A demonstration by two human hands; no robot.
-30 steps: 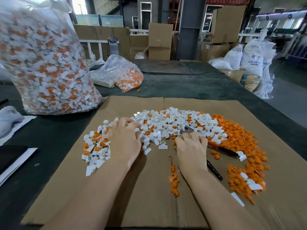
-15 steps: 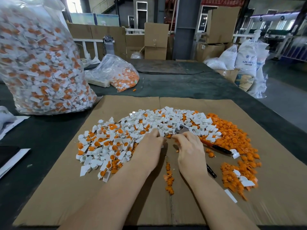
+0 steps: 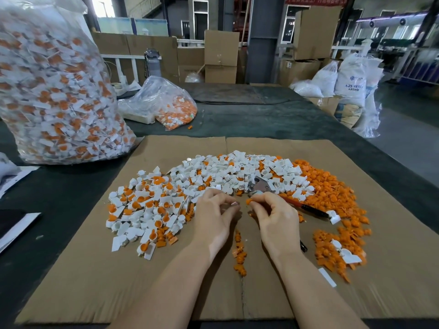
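Orange plug [image 3: 249, 201]: small and held in the air just above the cardboard sheet [image 3: 83, 281], near the front edge of the parts heap, between the two hands.
Right hand [image 3: 278, 217]: thumb and forefinger pinch the plug at their tips, and the other fingers are curled under.
Left hand [image 3: 213, 217]: fingers curled, tips drawn together on a small pale piece [image 3: 235, 203]. It is too small to tell what the piece is. The tips of the two hands are close but not touching.
Directly below the hands, a short line of loose orange plugs [image 3: 240, 255] lies along the cardboard's centre crease.
Left of the hands: a mixed pile of white caps with orange inserts [image 3: 154, 205].
Behind the hands: mostly white caps [image 3: 237, 169].
Right: a heap of orange plugs alone [image 3: 332, 191], with a smaller patch [image 3: 332, 248] nearer the person.
A hand tool [image 3: 260, 185] with a metal head and a red-and-black handle lies just beyond the right hand, its head in the white caps.
The cardboard rests on a dark table [image 3: 261, 119].
Far left on the table: a large clear bag [image 3: 54, 91] full of white-and-orange parts. Beyond the sheet is a smaller clear bag [image 3: 166, 103], partly filled.
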